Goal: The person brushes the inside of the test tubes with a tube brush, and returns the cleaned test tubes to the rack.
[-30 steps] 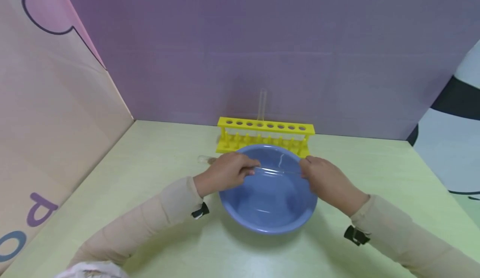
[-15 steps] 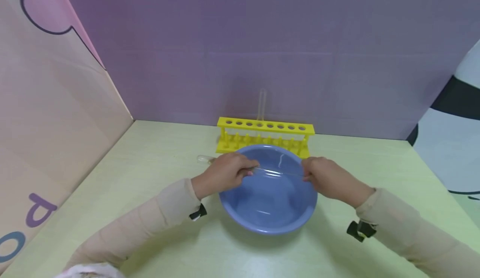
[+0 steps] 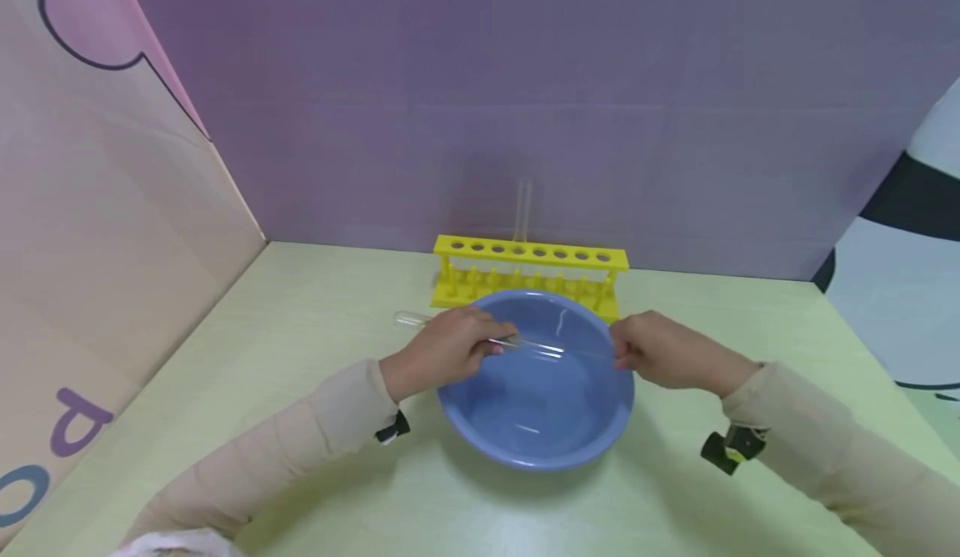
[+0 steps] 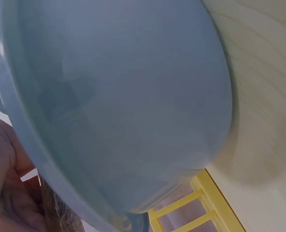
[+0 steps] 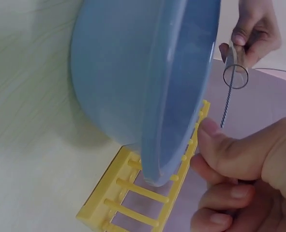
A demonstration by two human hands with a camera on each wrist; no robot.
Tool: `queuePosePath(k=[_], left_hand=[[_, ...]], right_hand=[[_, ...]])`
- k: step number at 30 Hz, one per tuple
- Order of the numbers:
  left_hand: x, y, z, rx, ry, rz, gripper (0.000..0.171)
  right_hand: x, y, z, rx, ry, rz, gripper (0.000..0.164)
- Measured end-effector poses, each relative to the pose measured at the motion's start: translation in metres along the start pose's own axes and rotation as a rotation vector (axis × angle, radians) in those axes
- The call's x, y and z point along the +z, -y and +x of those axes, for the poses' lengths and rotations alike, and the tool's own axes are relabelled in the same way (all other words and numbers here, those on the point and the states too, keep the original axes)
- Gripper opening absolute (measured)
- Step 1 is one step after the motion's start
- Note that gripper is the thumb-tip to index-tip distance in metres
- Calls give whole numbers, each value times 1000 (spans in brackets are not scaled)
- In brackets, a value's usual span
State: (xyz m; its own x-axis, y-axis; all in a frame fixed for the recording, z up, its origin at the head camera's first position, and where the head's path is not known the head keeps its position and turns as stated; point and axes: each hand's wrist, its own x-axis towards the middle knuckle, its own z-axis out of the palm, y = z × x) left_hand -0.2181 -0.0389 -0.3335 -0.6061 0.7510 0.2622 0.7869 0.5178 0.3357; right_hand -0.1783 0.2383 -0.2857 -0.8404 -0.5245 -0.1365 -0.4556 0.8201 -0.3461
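Over a round blue plastic basin [image 3: 525,407], the left hand [image 3: 450,344] grips a clear glass test tube [image 3: 412,319]; at the basin's right, the right hand [image 3: 670,350] pinches grey twisted metal wire [image 5: 227,107] entering the tube.

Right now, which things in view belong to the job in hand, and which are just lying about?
Seemingly in the job:
test tube, gripped by the left hand
wire brush, reaching into the tube, pinched by the right hand
blue basin, beneath the tube

Seemingly idle for now:
yellow rack, behind the basin
second tube, upright at the rack
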Motion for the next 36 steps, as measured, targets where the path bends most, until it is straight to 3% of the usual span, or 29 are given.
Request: queuePosePath(k=[13, 19, 24, 36], left_hand=[[2, 3, 0, 41, -18, 18, 29], [2, 4, 1, 39, -17, 11, 29], [1, 4, 1, 22, 0, -2, 31], [-4, 4, -1, -39, 69, -90, 33]], right_hand=[[-10, -14, 2, -25, 121, 58, 22], [-13, -19, 0, -53, 113, 40, 22], [-13, -20, -1, -27, 103, 34, 21], [-8, -16, -9, -18, -8, -26, 25]])
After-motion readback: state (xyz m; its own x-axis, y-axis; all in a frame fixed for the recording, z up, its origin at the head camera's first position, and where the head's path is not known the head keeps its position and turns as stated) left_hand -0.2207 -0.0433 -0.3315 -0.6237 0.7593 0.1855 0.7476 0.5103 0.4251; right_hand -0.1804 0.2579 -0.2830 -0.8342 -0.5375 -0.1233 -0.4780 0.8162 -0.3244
